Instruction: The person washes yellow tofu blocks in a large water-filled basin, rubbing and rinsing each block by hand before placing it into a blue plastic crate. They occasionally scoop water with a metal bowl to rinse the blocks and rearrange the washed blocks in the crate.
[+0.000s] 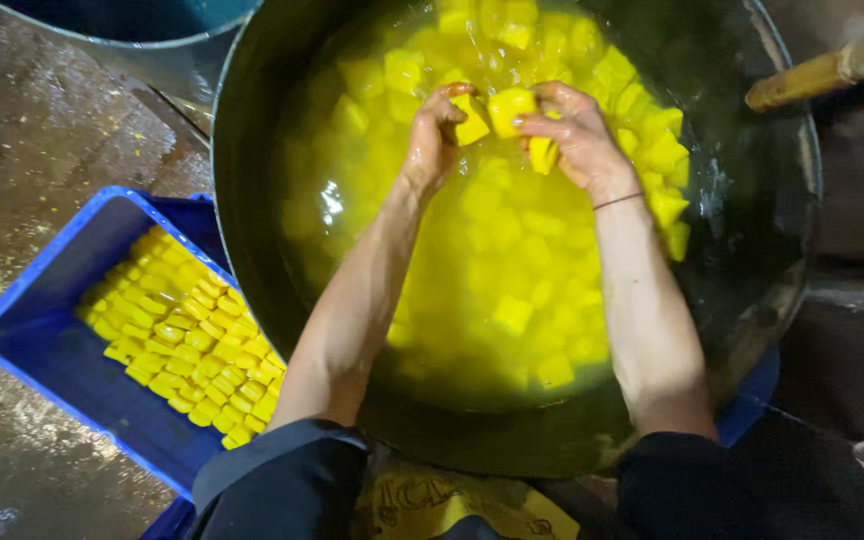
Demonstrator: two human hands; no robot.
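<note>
Both hands worked over a large dark metal basin (252,200) filled with yellow liquid and many submerged yellow cubes (512,310). The left hand (434,140) was closed around one yellow block (471,120) just above the liquid surface, fingers curled over its near edge. The right hand (577,135) was clamped on two blocks: one (509,108) pinched at the fingertips, another (543,153) tucked lower in the palm. The two hands sat close together, the held blocks nearly touching at the far middle of the basin. A thin cord bracelet (619,200) circled the right wrist. Both dark sleeves (282,480) were pushed up past the forearms. To the near left, a blue plastic crate (42,330) on the wet floor (22,150) held yellow blocks (187,335) packed in tidy rows. A wooden handle (822,70) reached in from the far right, above the basin's rim. A second dark tub (152,40) stood at far left.
</note>
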